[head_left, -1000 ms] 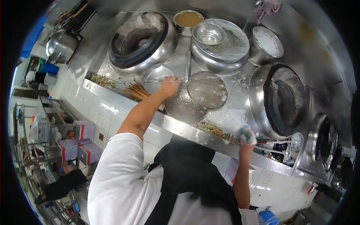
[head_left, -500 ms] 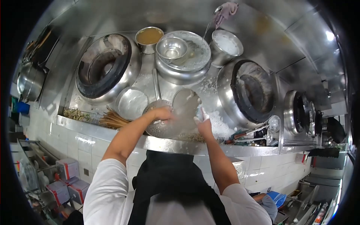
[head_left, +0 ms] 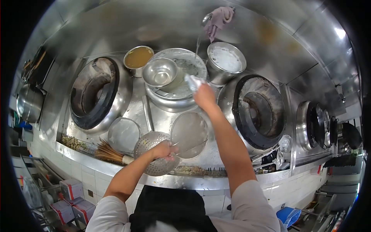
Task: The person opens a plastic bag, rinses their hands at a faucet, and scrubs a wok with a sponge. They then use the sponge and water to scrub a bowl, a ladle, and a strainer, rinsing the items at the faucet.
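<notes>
My left hand (head_left: 164, 150) is closed on the wire handle of a round fine-mesh strainer (head_left: 188, 133), whose disc lies flat to the right of it. Beneath that hand rests a large perforated skimmer (head_left: 148, 164), its metal handle pointing away toward the back. My right hand (head_left: 205, 96) reaches forward, gripping a white crumpled cloth (head_left: 194, 82) at the right rim of a wide water pot (head_left: 170, 101). A steel bowl (head_left: 159, 72) sits at the left side of that pot.
Wok burners stand at left (head_left: 94, 92) and right (head_left: 261, 112). Behind are a pot of brownish liquid (head_left: 138, 58) and a bucket of foamy water (head_left: 226, 58). A bamboo brush (head_left: 110, 151) and a round pan (head_left: 123, 133) lie at left. A pink rag (head_left: 219, 21) hangs on the tap.
My right hand has moved from the strainer's right edge forward to the water pot with the cloth. The strainer's face shows less foam. My left hand keeps its handle; the view has shifted.
</notes>
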Tool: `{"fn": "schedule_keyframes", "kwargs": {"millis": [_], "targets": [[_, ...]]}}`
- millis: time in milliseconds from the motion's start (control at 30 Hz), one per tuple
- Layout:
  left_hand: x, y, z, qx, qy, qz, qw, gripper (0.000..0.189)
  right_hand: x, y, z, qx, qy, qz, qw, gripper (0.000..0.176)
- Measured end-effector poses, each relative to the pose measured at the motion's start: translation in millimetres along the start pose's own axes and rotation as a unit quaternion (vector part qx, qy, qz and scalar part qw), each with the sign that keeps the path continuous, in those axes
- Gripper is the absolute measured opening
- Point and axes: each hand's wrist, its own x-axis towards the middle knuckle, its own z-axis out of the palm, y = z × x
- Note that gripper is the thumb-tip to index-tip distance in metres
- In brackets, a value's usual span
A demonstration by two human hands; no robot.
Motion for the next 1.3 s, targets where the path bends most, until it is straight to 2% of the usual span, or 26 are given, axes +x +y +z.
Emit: {"fn": "schedule_keyframes", "kwargs": {"millis": [67,100,167,233,300,400,433,467,533,567,600,633,667,733,800,833,867,900,967,1000,1100,1167,1200,1233,1267,1300], "targets": [[-0.6,6.1,5.8,0.032,0.014,-0.021,0.999,0.029,28.3,17.5,18.2,-0.028,-0.082,0.072,0.994,0.044],[1.3,-0.8,3.9,0.034,0.020,-0.017,0.999,0.029,37.9,20.5,9.7,-0.026,-0.078,0.067,0.994,0.044],[5.8,-21.1,3.7,0.044,0.016,0.066,0.997,0.028,57.8,21.2,-20.5,0.055,0.016,0.161,0.985,0.031],[-14.1,-7.4,7.7,0.017,0.036,0.059,0.997,0.026,77.2,37.6,-46.2,0.032,0.122,0.182,0.975,0.024],[-33.7,6.6,13.1,0.001,0.055,0.024,0.998,0.025,102.7,66.9,-63.5,-0.056,0.151,0.138,0.977,0.025],[-36.2,1.3,19.6,-0.013,0.078,0.023,0.997,0.025,150.0,119.1,-58.7,-0.103,0.097,0.165,0.976,0.028],[-37.3,-3.3,23.9,0.007,0.090,0.020,0.996,0.026,157.1,135.6,-51.2,-0.169,-0.022,0.101,0.980,0.029],[-39.6,-3.1,27.2,0.000,0.092,0.008,0.996,0.026,162.9,151.0,-42.3,-0.231,-0.143,0.035,0.962,0.030],[-40.9,6.5,29.9,-0.015,0.090,0.022,0.996,0.028,186.4,178.2,-20.6,-0.325,-0.251,-0.066,0.909,0.031],[-39.9,9.1,30.6,-0.012,0.090,0.023,0.996,0.029,190.6,176.1,-21.4,-0.239,-0.246,0.012,0.939,0.033],[-36.9,12.0,29.6,-0.010,0.089,0.027,0.996,0.030,194.0,194.5,-12.8,-0.080,-0.157,0.079,0.981,0.034],[-31.3,12.2,27.0,-0.001,0.081,0.017,0.997,0.026,178.3,176.5,-21.5,0.096,-0.067,0.206,0.971,0.036],[-26.0,11.9,24.5,0.010,0.075,0.012,0.997,0.026,158.5,161.1,-34.4,0.186,0.007,0.206,0.961,0.039],[-27.1,24.5,27.3,-0.007,0.079,0.015,0.997,0.025,109.8,134.6,-61.8,0.200,0.114,-0.010,0.973,0.039],[-18.3,28.7,27.1,-0.017,0.078,0.016,0.997,0.029,42.9,102.9,-74.4,0.294,0.100,0.049,0.949,0.040],[-5.4,24.7,25.8,-0.014,0.070,0.002,0.997,0.027,14.7,115.4,-61.6,0.226,0.075,0.047,0.970,0.042],[6.1,24.5,31.4,-0.007,0.058,-0.007,0.998,0.026,-39.6,141.8,-14.4,0.274,0.076,0.002,0.959,0.042],[11.7,26.7,36.0,-0.005,0.053,-0.004,0.999,0.026,-66.3,168.6,26.3,0.302,0.050,0.064,0.950,0.042],[23.8,32.9,46.3,-0.029,0.035,0.010,0.999,0.024,-105.4,90.3,-1.7,0.099,-0.130,0.230,0.959,0.041],[31.4,32.9,53.0,-0.009,0.051,0.010,0.999,0.024,-133.9,137.3,63.2,0.124,-0.043,0.098,0.987,0.038],[31.6,27.4,68.2,-0.015,0.076,0.065,0.995,0.026,-149.0,70.6,35.9,0.166,-0.059,0.135,0.975,0.042],[28.2,26.8,75.5,0.005,0.077,0.053,0.996,0.027,-159.6,56.5,32.3,0.034,-0.027,-0.131,0.990,0.040],[26.8,30.0,75.9,0.023,0.087,0.047,0.995,0.027,-157.1,69.6,39.3,-0.022,0.019,-0.157,0.987,0.036],[22.7,34.0,78.8,0.026,0.089,0.052,0.994,0.027,-144.7,82.4,37.3,-0.024,0.024,-0.159,0.987,0.036],[15.8,35.8,86.4,0.116,0.122,0.096,0.981,0.027,-131.2,96.6,31.8,0.044,-0.047,0.012,0.998,0.034],[9.9,35.3,92.8,0.203,0.154,0.137,0.957,0.028,-123.6,102.3,26.0,0.111,-0.118,0.183,0.970,0.032]]}}
